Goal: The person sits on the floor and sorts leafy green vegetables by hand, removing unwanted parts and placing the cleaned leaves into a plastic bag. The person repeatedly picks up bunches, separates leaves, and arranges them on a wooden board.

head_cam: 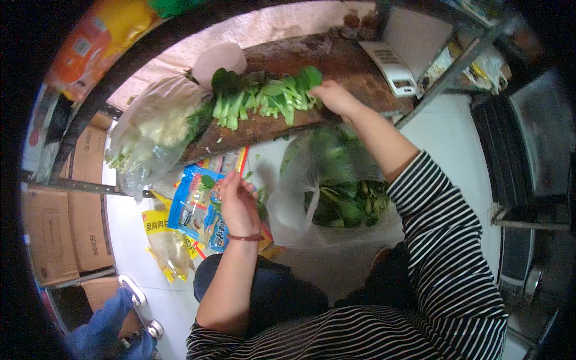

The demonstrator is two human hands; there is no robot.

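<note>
A row of leafy greens with pale stalks [274, 96], resembling bok choy, lies across a worn brown wooden board [355, 76]. My right hand [335, 98] reaches over the board, its fingertips pinched at the rightmost stalk of the row. My left hand [238, 204], with a reddish bracelet at the wrist, hangs lower, its fingers curled above plastic food packets. Small green leaves [207, 182] show beside its fingertips; whether it holds them cannot be made out. Beneath my right forearm, an open clear plastic bag [292, 216] contains more dark greens [342, 207].
A clear bag of pale vegetables [157, 121] rests at the board's left end, near a pale round object [220, 63]. Blue [191, 202] and yellow packets [168, 249] lie below. Cardboard boxes [67, 234], a metal rack post [459, 58] and another person's legs [112, 324] flank the space.
</note>
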